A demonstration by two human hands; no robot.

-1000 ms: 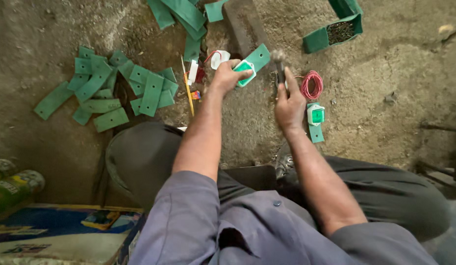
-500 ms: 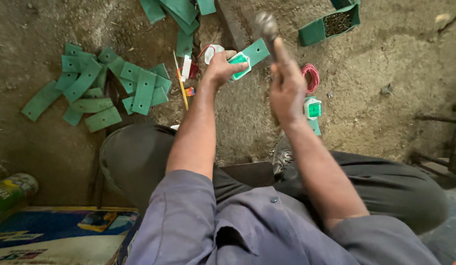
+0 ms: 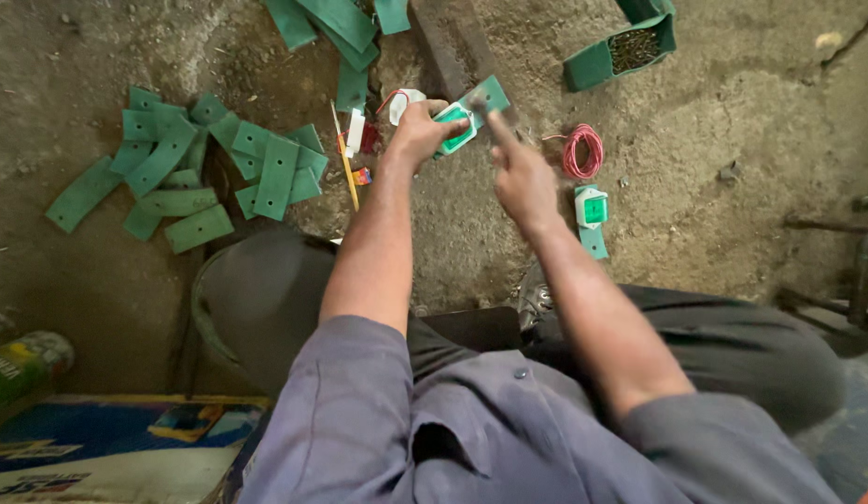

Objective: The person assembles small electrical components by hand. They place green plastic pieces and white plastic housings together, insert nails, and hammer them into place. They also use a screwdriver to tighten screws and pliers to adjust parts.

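Note:
My left hand [image 3: 417,131] pinches a small white-and-green square part [image 3: 453,127] against a green flat strip [image 3: 492,93], which rests on a dark metal bar [image 3: 448,47] on the dirt floor. My right hand [image 3: 523,179] grips a hammer [image 3: 481,101]. The hammer is motion-blurred, and its head is low over the strip, just right of my left fingers. Both forearms reach out from grey sleeves over my dark trousers.
A heap of green strips [image 3: 210,168] lies to the left, with more strips [image 3: 341,23] at the top. A yellow pencil [image 3: 342,163], a red wire coil [image 3: 583,149], another green square part [image 3: 593,207] and a green box of nails [image 3: 621,51] surround the hands. A can [image 3: 23,364] sits bottom left.
My right hand lifted the hammer off the ground, raised it high, and has now swung it down onto the strip. My left hand has kept holding the part in place.

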